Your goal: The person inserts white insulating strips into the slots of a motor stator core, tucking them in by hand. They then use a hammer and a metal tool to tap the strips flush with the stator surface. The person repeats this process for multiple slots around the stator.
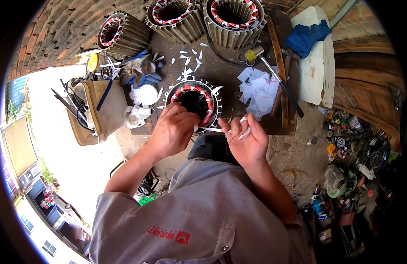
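A motor stator (218, 105) stands at the near edge of the table before me. Its red coil winding (209, 99) is bound with white bands, and white paper tabs stick out around the rim. My left hand (176, 128) is at the winding's near left side, its fingers bent and pinched together over the inner edge; what lies between the fingertips is hidden. My right hand (247, 140), palm turned up, is just right of the stator. Its fingers hold a narrow white tape (213, 129), which runs left to the stator's near rim and loops around the fingers.
Three more wound stators (233, 33) stand along the back. White paper pieces (260, 90) and a hammer (280, 79) lie to the right. On the left are gloves (141, 72), tape rolls (135, 116) and a tool-filled plastic bin (91, 114). Motor parts (340, 176) cover the floor at right.
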Demonstrator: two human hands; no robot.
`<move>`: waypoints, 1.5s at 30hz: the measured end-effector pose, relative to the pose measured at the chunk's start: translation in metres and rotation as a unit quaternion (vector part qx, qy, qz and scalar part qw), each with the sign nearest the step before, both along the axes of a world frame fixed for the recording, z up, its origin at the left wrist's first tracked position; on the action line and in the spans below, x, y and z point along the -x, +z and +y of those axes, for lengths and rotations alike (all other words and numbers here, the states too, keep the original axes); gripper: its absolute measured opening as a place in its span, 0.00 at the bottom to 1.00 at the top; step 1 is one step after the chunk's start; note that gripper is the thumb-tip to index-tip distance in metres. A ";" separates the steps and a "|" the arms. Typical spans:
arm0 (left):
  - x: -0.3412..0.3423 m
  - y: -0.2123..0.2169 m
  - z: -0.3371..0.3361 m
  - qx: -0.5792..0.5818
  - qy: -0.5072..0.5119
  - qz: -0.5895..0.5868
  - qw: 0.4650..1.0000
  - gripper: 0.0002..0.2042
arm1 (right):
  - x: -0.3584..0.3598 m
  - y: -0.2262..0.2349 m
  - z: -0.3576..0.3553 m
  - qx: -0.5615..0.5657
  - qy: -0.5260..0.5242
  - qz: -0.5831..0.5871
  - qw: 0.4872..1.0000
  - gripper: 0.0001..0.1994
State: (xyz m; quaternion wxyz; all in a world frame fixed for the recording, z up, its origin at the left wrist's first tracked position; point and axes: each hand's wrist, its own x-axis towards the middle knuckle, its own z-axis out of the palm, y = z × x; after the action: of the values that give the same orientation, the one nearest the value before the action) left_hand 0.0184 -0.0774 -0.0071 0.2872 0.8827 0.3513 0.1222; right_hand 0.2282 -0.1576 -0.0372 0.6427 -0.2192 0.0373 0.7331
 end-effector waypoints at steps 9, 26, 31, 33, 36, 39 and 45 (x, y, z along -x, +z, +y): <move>0.012 -0.013 0.000 -0.011 -0.051 -0.034 0.998 0.11 | -0.052 0.017 0.065 0.164 0.084 -0.093 0.979 0.19; 0.010 -0.018 0.005 0.049 -0.061 -0.047 0.996 0.09 | -0.057 0.033 0.095 -0.393 0.409 -0.688 0.453 0.20; 0.011 -0.020 0.004 0.041 -0.043 -0.050 0.997 0.08 | -0.066 0.028 0.117 -0.303 0.500 -0.607 0.538 0.22; 0.008 -0.024 -0.002 0.018 -0.013 -0.057 0.998 0.09 | -0.061 0.023 0.116 -0.260 0.516 -0.570 0.584 0.23; 0.002 -0.030 -0.010 -0.018 0.039 -0.100 0.994 0.09 | -0.059 0.023 0.119 -0.322 0.497 -0.579 0.561 0.23; 0.002 -0.034 -0.011 -0.019 0.041 -0.110 0.993 0.09 | -0.056 0.026 0.124 -0.351 0.501 -0.580 0.538 0.22; 0.002 -0.034 -0.012 -0.010 0.005 -0.077 0.997 0.10 | -0.070 0.039 0.137 -0.339 0.556 -0.603 0.462 0.22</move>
State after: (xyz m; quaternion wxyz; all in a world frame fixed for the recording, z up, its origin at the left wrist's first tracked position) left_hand 0.0160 -0.0893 -0.0409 0.3042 0.8715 0.3314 0.1951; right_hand 0.2986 -0.0207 0.0018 -0.0139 -0.3464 -0.7402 0.5761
